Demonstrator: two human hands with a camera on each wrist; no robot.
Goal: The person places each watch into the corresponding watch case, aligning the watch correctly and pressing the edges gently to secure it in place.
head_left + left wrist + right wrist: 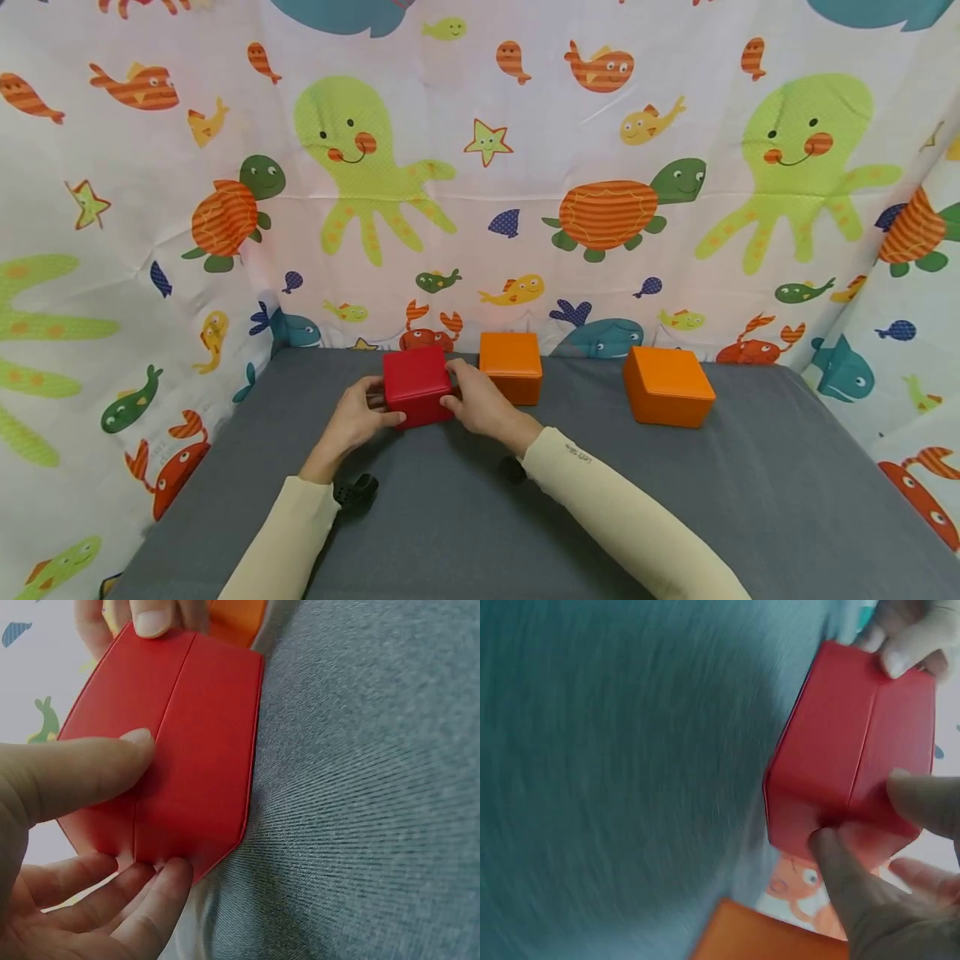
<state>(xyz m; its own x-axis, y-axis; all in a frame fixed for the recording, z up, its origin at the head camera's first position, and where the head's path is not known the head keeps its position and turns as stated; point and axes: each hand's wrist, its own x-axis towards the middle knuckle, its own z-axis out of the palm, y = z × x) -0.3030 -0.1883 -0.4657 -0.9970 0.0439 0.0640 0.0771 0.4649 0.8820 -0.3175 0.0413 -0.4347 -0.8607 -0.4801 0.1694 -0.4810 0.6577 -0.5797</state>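
A red box [417, 387] with a seam running along its side stands toward the back of the grey table, held between both hands. My left hand [356, 421] grips its left side, the thumb pressed on the front face and the fingers bent against the side, as the left wrist view shows. From the right, my right hand [483, 402] holds the opposite side; in the right wrist view its thumb lies on the front face and a fingertip presses the side near the seam. The red box's underside is hidden.
Just right of the red box is an orange box [511, 367], close to the right hand. Another orange box [667, 386] sits farther right on the grey cloth-covered table [465, 517]. A curtain [465, 242] with sea animals hangs along the table's back and sides.
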